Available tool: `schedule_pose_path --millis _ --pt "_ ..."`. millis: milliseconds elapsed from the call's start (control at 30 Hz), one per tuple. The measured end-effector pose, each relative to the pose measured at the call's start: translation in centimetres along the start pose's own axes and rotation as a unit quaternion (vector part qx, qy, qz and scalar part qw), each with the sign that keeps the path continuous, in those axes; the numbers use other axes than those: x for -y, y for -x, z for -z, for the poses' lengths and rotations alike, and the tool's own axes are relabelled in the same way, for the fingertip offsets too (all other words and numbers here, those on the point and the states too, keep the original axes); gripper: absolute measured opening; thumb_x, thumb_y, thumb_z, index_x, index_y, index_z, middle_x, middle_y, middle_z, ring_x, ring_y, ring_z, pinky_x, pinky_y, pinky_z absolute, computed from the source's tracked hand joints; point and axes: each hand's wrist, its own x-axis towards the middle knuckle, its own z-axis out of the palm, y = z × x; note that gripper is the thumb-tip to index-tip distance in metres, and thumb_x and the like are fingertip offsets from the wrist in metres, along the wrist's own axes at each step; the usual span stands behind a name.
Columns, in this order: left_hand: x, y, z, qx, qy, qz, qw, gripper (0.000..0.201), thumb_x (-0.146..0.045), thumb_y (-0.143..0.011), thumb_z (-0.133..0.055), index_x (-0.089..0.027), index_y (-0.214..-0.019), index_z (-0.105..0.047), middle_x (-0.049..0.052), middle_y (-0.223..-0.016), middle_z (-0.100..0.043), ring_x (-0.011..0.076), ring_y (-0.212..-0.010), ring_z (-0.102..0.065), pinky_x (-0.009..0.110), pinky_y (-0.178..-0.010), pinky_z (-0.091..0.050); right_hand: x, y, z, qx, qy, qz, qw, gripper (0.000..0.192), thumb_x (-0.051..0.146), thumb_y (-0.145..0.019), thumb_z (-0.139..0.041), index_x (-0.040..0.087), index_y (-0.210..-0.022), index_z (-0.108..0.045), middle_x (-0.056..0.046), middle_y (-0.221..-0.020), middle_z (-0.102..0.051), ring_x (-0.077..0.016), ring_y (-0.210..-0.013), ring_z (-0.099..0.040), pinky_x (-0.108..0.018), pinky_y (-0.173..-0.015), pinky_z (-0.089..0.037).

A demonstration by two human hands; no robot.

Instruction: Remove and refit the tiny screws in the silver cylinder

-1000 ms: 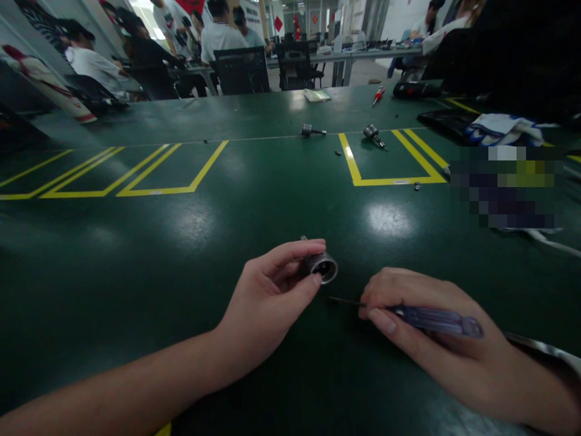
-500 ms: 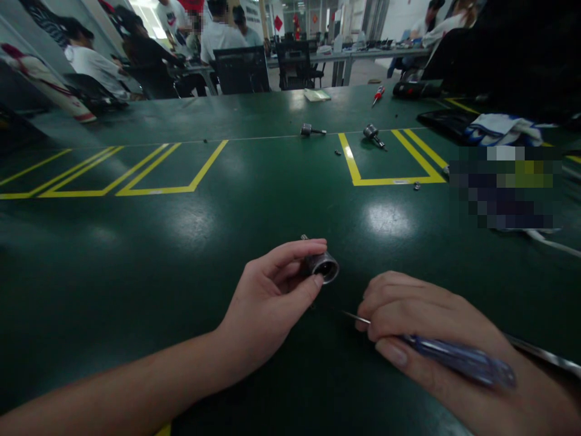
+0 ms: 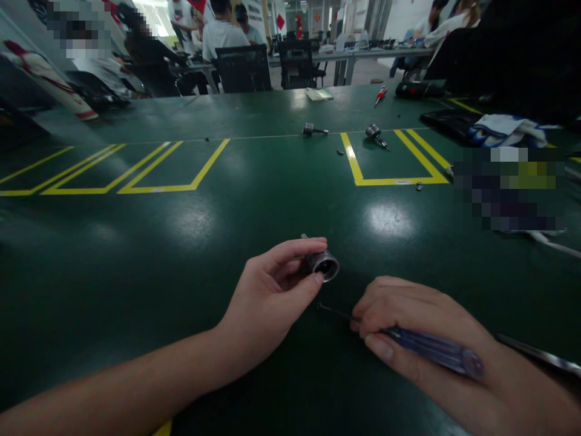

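Note:
My left hand (image 3: 267,297) pinches a small grey metal cylinder (image 3: 323,264) between thumb and forefinger, its open end turned toward my right side, just above the dark green table (image 3: 181,254). A thin pin sticks out of the cylinder's far end. My right hand (image 3: 422,330) grips a screwdriver with a clear blue handle (image 3: 436,352). Its thin shaft (image 3: 333,312) points left and its tip lies low over the table, just below the cylinder and apart from it.
Two more metal cylinder parts (image 3: 313,129) (image 3: 374,132) lie far across the table by yellow marked boxes (image 3: 390,160). A red screwdriver (image 3: 380,94), small loose screws (image 3: 420,186), a white and blue cloth (image 3: 503,130) and a grey cable (image 3: 535,357) are to the right. Several people sit at tables behind.
My right hand has drawn the screwdriver back and then slid it left again, its tip now lower and closer under the cylinder. My left hand has kept the cylinder still.

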Motion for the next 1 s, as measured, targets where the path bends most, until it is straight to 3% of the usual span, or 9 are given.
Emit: schedule_pose_path --millis 133,400,500,633,800,1000 --pt "-0.07 -0.1 0.07 0.007 0.015 0.011 1.0 0.03 -0.011 -0.07 -0.066 -0.017 -0.099 -0.065 0.004 -0.099 -0.072 0.0164 -0.091 -0.068 0.026 -0.084 -0.054 0.35 0.09 0.09 -0.029 0.018 -0.005 0.999 0.014 0.013 -0.085 -0.048 0.018 -0.074 -0.054 0.0 -0.065 -0.055 -0.012 -0.059 -0.054 -0.025 -0.056 -0.047" --pt "-0.32 0.0 0.09 -0.022 0.007 0.004 1.0 0.021 -0.015 -0.069 -0.068 -0.016 -0.09 -0.064 0.005 -0.103 -0.071 0.0166 -0.087 -0.068 0.027 -0.079 -0.056 0.25 -0.29 -0.04 -0.096 0.098 0.13 0.982 0.019 0.007 -0.081 -0.049 0.018 -0.092 -0.059 -0.006 -0.078 -0.068 -0.0194 -0.079 -0.066 -0.033 -0.072 -0.055" --pt "-0.3 0.05 0.13 -0.018 0.007 0.004 1.0 0.021 -0.016 -0.07 -0.068 -0.017 -0.091 -0.065 0.004 -0.101 -0.071 0.0167 -0.087 -0.068 0.027 -0.079 -0.056 0.23 -0.01 0.11 -0.141 0.152 0.152 0.966 0.016 0.01 -0.081 -0.05 0.018 -0.092 -0.059 -0.007 -0.085 -0.072 -0.0205 -0.085 -0.067 -0.034 -0.077 -0.055" --pt "-0.3 0.08 0.06 -0.014 0.006 0.003 1.0 0.02 -0.015 -0.07 -0.068 -0.017 -0.09 -0.066 0.003 -0.098 -0.072 0.0155 -0.085 -0.068 0.024 -0.077 -0.055 0.04 0.3 -0.11 -0.146 0.16 0.154 0.964 0.014 0.01 -0.081 -0.052 0.016 -0.091 -0.06 -0.009 -0.089 -0.072 -0.0201 -0.089 -0.066 -0.032 -0.08 -0.054" --pt "-0.33 0.01 0.12 -0.02 -0.002 0.008 1.0 0.021 -0.017 -0.07 -0.068 -0.018 -0.091 -0.067 0.003 -0.098 -0.072 0.0158 -0.086 -0.068 0.024 -0.075 -0.055 -0.14 0.54 -0.28 -0.163 0.078 0.123 0.976 0.015 0.011 -0.081 -0.05 0.019 -0.089 -0.059 -0.004 -0.077 -0.068 -0.0185 -0.08 -0.065 -0.032 -0.074 -0.053" --pt "-0.43 -0.13 0.24 -0.027 -0.012 0.009 1.0 0.022 -0.018 -0.07 -0.068 -0.019 -0.091 -0.067 0.003 -0.099 -0.072 0.0172 -0.087 -0.068 0.026 -0.078 -0.055 -0.58 0.22 0.27 -0.166 0.01 -0.029 0.986 0.015 0.018 -0.087 -0.049 0.019 -0.076 -0.06 -0.003 -0.072 -0.064 -0.014 -0.066 -0.062 -0.024 -0.054 -0.046"
